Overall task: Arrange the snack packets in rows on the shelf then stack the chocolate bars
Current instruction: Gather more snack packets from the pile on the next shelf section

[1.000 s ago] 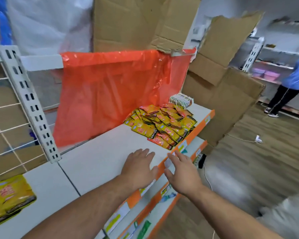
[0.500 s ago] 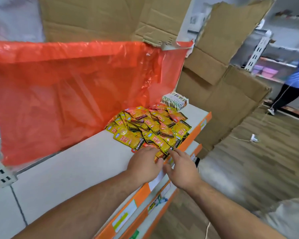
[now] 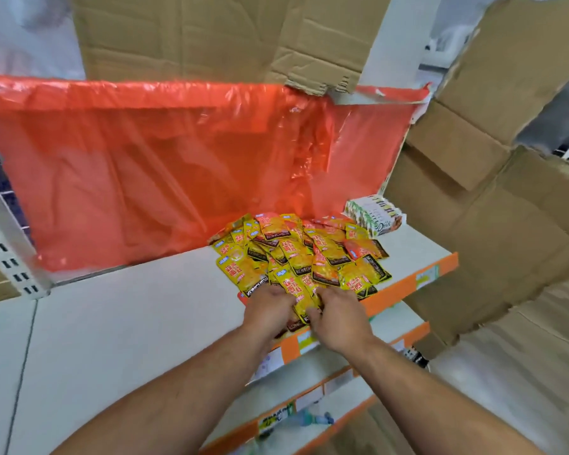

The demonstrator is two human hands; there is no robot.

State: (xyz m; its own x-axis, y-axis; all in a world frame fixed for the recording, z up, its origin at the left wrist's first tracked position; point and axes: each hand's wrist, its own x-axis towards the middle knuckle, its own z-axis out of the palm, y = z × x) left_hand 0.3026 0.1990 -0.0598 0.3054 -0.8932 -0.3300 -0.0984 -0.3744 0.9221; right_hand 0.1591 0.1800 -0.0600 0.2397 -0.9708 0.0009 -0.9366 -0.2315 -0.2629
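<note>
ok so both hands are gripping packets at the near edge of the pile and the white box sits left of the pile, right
One part is off: the white box sits at the far right corner of the pile, not left of it, as the head view shows. The left hand and right hand do grip packets at the pile's near edge.

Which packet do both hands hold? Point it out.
The yellow packet at the near edge of the pile, gripped between left hand and right hand.
</note>
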